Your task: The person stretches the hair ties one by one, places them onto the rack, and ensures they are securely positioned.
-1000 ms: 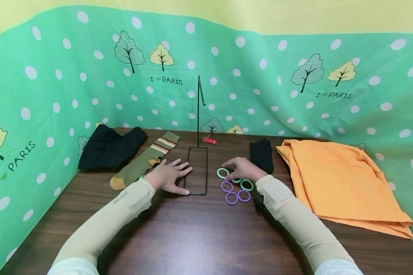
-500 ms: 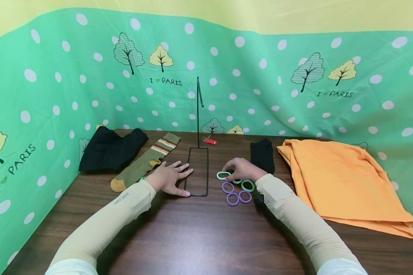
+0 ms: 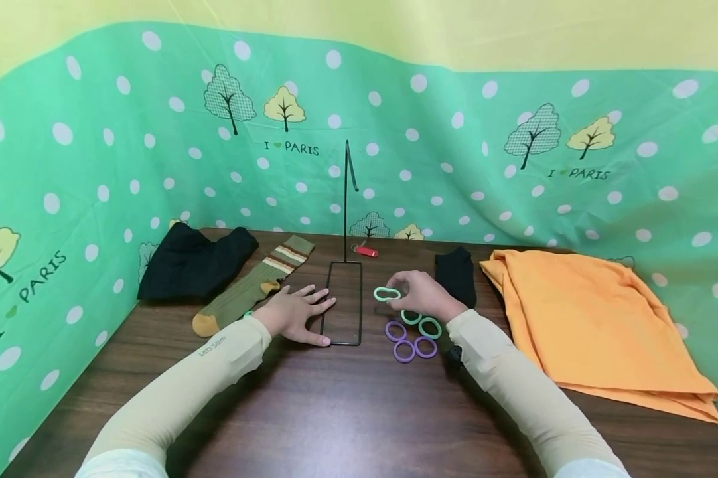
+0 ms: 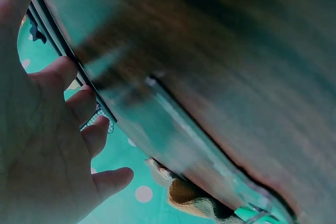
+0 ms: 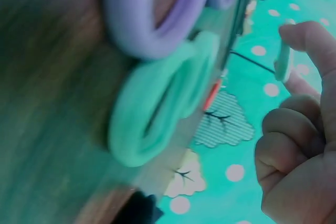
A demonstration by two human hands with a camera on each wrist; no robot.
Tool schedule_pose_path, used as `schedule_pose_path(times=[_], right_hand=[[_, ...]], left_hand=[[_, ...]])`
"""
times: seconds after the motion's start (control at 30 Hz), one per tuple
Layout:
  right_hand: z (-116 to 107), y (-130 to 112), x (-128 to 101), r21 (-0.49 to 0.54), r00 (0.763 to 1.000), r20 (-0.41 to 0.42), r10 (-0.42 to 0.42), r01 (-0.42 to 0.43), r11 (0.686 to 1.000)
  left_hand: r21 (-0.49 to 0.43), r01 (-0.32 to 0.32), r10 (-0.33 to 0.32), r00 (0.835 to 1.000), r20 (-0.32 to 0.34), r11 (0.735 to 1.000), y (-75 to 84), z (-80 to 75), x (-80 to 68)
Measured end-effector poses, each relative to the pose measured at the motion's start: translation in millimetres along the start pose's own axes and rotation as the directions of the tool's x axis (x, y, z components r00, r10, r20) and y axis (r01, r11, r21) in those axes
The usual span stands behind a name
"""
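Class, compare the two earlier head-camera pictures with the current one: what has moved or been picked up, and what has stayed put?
The right hand has pinched one green ring and lifted it off the table, up from the cluster. The left hand stays flat on the wire stand's base. The two other green rings, three purple rings, socks and orange cloth have not moved.
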State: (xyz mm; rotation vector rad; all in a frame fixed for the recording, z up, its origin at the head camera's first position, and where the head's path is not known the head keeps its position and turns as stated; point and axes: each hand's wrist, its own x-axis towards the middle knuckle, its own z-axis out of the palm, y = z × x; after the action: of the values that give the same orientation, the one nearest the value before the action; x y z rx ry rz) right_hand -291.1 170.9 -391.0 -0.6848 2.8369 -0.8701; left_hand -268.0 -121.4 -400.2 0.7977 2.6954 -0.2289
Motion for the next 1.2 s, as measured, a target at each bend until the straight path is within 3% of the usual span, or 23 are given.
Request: schedule_pose_path(times=[0.23,0.37,0.47,0.67,0.77,0.87,0.97,1.03,1.13,1.2], right_hand=[[-8,-18,-11,0.067,0.986,-0.162,-0.042,0.053,0.996],[-12,-32,-19,0.047,0.952,-0.283,-0.12,0.138,0.989],[-18,-46,-24,-0.029,0.88,-0.402,-0.252,0.262,0.965],[-34,-85,-29,-0.259,0.637,-0.551,-0.539,0.483,0.836],[-42,-106,-30,-0.356,0.513,-0.587,-0.626,0.53,0.769],[-50,-128,-30,-0.419,0.414,-0.614,-0.672,0.551,0.722],[-60,-145,-26,-0.439,0.357,-0.637,-0.684,0.561,0.702],[-66,-153,-22,-0.446,0.338,-0.646,-0.685,0.561,0.697],[-74,-157,-13,-0.459,0.332,-0.658,-0.676,0.536,0.709],[-77,-157,-6,-0.462,0.351,-0.659,-0.665,0.509,0.726]], left_hand=[[-0.004,-0.001,0.001,1.0,0.004,1.0,1.0,-1.0,-2.1],[-0.011,0.003,-0.003,1.0,0.015,1.0,2.4,-0.3,-3.7],[-0.009,0.004,-0.004,1.0,0.015,1.0,3.0,0.1,-3.7],[0.015,0.01,-0.01,1.0,0.007,1.0,2.3,-2.6,-1.7],[0.022,0.016,-0.016,1.0,0.011,1.0,2.2,-5.3,-1.2],[0.018,0.019,-0.02,1.0,0.017,1.0,2.2,-7.6,-1.5],[0.016,0.019,-0.02,1.0,0.023,1.0,2.4,-9.0,-1.9],[0.012,0.018,-0.019,1.0,0.025,1.0,2.9,-9.5,-2.0],[0.008,0.017,-0.017,0.999,0.033,1.0,4.7,-10.0,-2.6],[0.004,0.017,-0.017,0.999,0.041,1.0,5.7,-9.9,-2.6]])
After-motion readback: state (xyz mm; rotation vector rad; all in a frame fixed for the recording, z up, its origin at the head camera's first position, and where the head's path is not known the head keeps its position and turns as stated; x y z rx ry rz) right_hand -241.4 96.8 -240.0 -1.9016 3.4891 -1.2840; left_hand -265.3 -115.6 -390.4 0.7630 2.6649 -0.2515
